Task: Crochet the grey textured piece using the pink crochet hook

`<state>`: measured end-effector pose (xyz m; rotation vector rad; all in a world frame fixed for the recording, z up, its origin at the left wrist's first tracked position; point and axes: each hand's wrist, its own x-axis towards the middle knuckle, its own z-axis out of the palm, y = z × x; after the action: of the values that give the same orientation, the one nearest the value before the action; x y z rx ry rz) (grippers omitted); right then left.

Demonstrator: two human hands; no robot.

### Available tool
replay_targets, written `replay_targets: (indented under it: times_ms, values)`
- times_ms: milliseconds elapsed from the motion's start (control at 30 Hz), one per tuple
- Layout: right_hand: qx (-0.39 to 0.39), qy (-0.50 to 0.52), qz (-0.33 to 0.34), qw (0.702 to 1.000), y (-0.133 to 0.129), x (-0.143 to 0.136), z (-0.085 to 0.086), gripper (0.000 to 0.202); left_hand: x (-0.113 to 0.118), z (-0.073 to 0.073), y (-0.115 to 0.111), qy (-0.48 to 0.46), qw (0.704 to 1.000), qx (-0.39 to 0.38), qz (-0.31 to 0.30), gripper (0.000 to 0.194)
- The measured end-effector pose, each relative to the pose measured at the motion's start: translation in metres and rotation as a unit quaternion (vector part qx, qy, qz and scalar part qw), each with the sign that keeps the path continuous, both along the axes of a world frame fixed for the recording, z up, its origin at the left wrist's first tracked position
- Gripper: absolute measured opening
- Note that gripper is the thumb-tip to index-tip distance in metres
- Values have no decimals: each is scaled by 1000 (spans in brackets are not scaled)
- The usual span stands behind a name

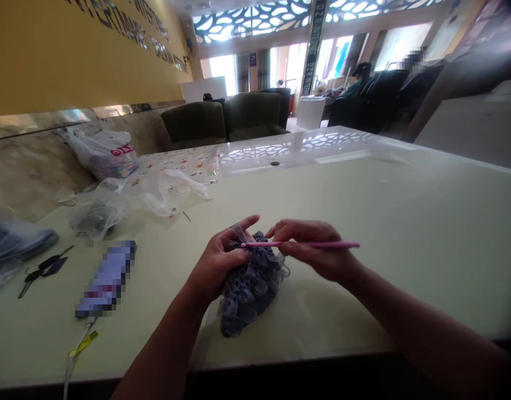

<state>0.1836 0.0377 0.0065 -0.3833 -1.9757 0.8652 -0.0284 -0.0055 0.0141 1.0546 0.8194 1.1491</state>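
My left hand (224,258) grips a grey-blue crochet piece (251,291) near its top edge, thumb across the front and one finger stretched out. Sheer ruffles of grey ribbon cover the piece, which hangs down over the table's near side. A pink crochet hook (322,244) lies level in my right hand (309,244), pinched between thumb and fingers. The hook's tip meets the work beside my left thumb. A strip of sheer ribbon (239,233) runs up over the fingers of my left hand. Exactly how the tip sits in the stitches is too small to tell.
On the pale table (405,222), a phone (107,280) with a white cable (72,361) and keys (44,269) lie at left. Clear plastic bags (167,191) and a filled white bag (103,153) stand behind. Dark armchairs (253,114) and a seated person (357,80) are farther back.
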Motion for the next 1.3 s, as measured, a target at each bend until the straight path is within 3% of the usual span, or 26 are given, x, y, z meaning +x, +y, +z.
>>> replay_targets:
  times_ms: [67,133,200,267,400,467,567,667,733,800,867,967,1167,1300]
  values:
    - [141,-22,-62,988,-4,-9,-3,8,7,-4,-2,21,1000,-1,-2,57]
    - [274,-38,-138,951,-8,-16,-7,7,13,-9,-4,50,999,7,2,57]
    - [323,-54,-199,924,-10,-21,-11,7,19,-12,-7,84,996,34,21,57]
    - [291,-52,-231,927,-12,-23,-15,7,22,-13,-8,119,989,73,40,56]
    - [120,18,-237,964,-15,-20,-14,7,20,-13,-5,194,966,162,58,39]
    - [55,44,-230,971,-16,-17,-11,6,16,-15,-1,241,943,194,121,34]
    - [16,54,-205,977,-20,-15,-5,8,9,-18,5,287,906,201,238,33]
    - [4,60,-176,982,-23,-15,-3,8,6,-20,8,241,914,150,289,38]
    - [2,60,-168,984,-24,-16,-3,8,8,-19,7,139,950,97,261,45]
    - [2,58,-164,985,-22,-17,-5,8,11,-16,5,22,983,51,175,55]
    - [5,57,-159,986,-19,-16,-7,8,13,-14,2,-42,995,28,82,64]
    - [29,46,-136,989,-14,-15,-9,7,14,-11,-2,-28,999,40,16,66]
    - [121,10,-132,984,-9,-12,-5,17,11,-11,-4,42,998,44,-4,69]
    - [157,3,-119,980,-11,-10,-4,17,11,-9,-4,73,996,53,-11,37]
